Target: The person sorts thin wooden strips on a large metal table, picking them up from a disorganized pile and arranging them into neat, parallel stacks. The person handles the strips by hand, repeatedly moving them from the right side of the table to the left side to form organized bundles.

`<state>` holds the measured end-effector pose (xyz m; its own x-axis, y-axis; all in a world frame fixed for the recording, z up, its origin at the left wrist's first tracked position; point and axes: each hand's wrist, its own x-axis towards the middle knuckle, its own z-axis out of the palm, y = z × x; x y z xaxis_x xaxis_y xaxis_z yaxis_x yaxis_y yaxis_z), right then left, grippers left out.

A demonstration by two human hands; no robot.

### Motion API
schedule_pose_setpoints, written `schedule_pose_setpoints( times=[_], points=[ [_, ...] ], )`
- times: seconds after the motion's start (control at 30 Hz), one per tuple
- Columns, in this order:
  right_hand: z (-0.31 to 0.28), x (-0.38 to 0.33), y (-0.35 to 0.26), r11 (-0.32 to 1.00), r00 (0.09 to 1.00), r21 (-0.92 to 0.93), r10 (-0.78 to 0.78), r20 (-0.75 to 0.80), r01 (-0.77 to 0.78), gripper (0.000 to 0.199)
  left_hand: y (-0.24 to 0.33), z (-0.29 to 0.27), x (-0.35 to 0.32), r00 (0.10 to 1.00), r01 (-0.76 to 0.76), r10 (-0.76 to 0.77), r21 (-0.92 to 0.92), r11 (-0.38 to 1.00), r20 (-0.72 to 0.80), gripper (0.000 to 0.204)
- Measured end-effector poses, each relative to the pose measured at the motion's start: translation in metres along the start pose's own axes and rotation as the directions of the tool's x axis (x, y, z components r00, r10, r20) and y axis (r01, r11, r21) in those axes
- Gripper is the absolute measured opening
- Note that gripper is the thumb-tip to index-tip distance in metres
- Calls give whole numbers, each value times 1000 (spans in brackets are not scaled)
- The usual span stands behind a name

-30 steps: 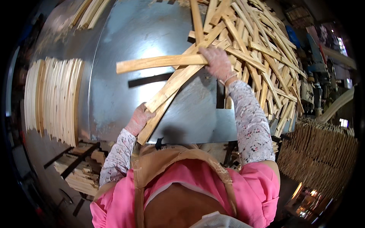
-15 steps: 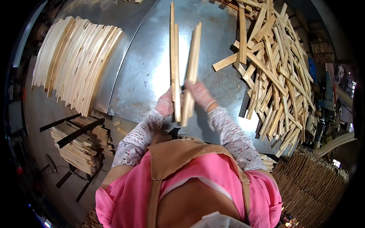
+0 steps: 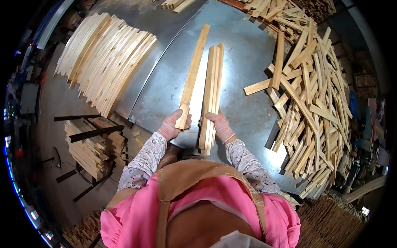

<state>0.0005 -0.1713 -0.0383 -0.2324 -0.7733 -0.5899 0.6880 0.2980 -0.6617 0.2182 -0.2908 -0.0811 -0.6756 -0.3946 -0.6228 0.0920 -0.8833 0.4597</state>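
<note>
The person stands at a metal-topped desk [image 3: 248,66] that fills the middle of the frame, both gloved hands raised just above its near edge. The left hand [image 3: 173,125] is closed around the lower end of a single wooden slat [image 3: 192,74], which runs up and slightly to the right toward the top centre of the frame. The right hand [image 3: 221,125] is clamped on a small bundle of slats [image 3: 211,93], several thin strips held flat together, standing almost parallel to the single slat and just to its right. The two hands are close to each other but apart, with a narrow gap between the single slat and the bundle. The bundle's lower ends stick out below the right hand, toward the person's chest.

On the right side of the frame a loose heap of slats [image 3: 314,103] lies criss-crossed on the desk and spills down toward the lower right. At the upper left, a neat row of slats [image 3: 103,62] lies side by side along the desk's left edge. Below that, at the middle left and lower than the desk, a rack [image 3: 91,142] with dark bars holds another stack of strips laid flat. Flowered sleeves, a pink top and a tan apron fill the bottom centre of the frame.
</note>
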Motion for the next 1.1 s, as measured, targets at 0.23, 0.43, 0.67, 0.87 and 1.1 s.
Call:
schedule_pose_setpoints(
  times=[0.23,0.43,0.67,0.87,1.1],
  points=[
    [19,50,32,972,992,-202,-107,69,119,67,38,-35,-36,985,-149,167,278,949,-43,64],
    [119,120,45,792,998,-608,-59,28,64,104,139,-115,-84,868,-262,444,556,789,-221,60],
    [332,179,51,119,988,-993,151,13,-5,137,317,-261,-132,822,-148,517,787,599,-238,58],
    [337,189,68,200,990,-980,143,11,-18,130,368,-331,-145,731,338,566,923,184,-381,59],
    [325,190,53,294,980,-953,159,117,66,101,337,-235,-92,505,305,863,936,-175,-3,55]
  ],
)
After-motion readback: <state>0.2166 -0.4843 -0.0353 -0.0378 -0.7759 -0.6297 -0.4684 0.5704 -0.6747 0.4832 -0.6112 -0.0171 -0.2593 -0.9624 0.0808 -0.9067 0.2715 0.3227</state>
